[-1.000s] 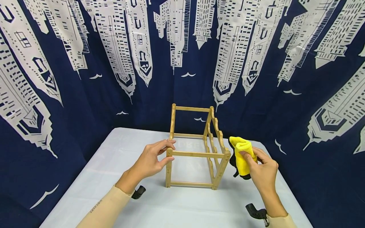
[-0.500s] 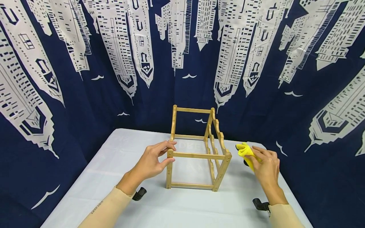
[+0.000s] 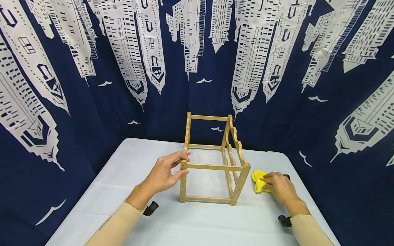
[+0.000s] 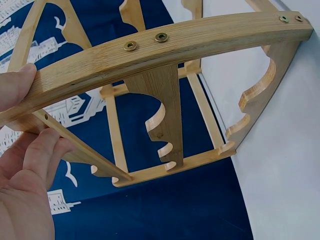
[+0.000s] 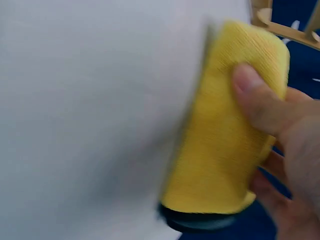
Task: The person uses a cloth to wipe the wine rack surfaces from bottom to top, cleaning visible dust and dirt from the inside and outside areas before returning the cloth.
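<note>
My left hand (image 3: 164, 172) grips the near left top corner of a light wooden rack (image 3: 215, 167), thumb and fingers around the post. In the left wrist view the rack's scalloped slats (image 4: 167, 110) and brass-coloured screws (image 4: 161, 37) show up close. To the right of the rack, low over the table, my right hand (image 3: 280, 188) holds a folded yellow cloth (image 3: 259, 180). The right wrist view has the thumb pressed on the yellow cloth's (image 5: 215, 150) face and the fingers behind it. A black layer (image 5: 200, 220) shows along its lower edge.
The rack and both hands are over a table with a pale cover (image 3: 200, 225). A navy curtain (image 3: 172, 116) printed with white buildings hangs behind and at both sides. Black wrist mounts (image 3: 150, 208) sit at the cuffs.
My right hand has lowered the yellow cloth from beside the rack's top to close over the table, turning it on the way. My left hand and the rack stay in place.
</note>
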{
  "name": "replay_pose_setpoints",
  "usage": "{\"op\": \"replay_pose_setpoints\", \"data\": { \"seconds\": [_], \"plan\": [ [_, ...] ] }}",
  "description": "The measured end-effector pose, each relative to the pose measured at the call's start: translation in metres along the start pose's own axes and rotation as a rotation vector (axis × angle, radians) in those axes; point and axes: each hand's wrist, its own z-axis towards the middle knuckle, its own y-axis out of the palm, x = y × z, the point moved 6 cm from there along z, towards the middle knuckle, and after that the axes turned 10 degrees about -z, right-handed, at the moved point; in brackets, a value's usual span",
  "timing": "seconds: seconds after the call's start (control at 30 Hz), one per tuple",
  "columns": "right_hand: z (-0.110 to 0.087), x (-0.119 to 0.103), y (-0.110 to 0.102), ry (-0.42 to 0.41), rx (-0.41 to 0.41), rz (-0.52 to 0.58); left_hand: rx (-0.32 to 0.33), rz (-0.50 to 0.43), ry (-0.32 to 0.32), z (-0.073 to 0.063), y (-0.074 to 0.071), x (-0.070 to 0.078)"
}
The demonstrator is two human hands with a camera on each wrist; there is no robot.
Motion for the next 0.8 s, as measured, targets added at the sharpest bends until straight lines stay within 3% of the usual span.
{"op": "replay_pose_setpoints", "data": {
  "seconds": [0.2, 0.33, 0.57, 0.7, 0.8],
  "plan": [
    [0.006, 0.000, -0.012, -0.041, -0.199, 0.060, 0.015, 0.009, 0.004, 0.001, -0.002, -0.001],
    [0.000, -0.005, -0.004, -0.054, -0.277, 0.083, 0.013, -0.009, 0.003, 0.001, 0.001, -0.003],
    [-0.022, -0.024, 0.013, -0.032, -0.307, 0.107, 0.026, -0.031, 0.012, -0.001, 0.003, -0.005],
    [-0.030, -0.034, 0.023, -0.007, -0.342, 0.174, 0.046, -0.035, 0.011, -0.003, 0.001, -0.008],
    [-0.034, -0.037, 0.026, 0.015, -0.300, 0.186, 0.044, -0.041, 0.003, -0.005, 0.002, -0.012]
  ]
}}
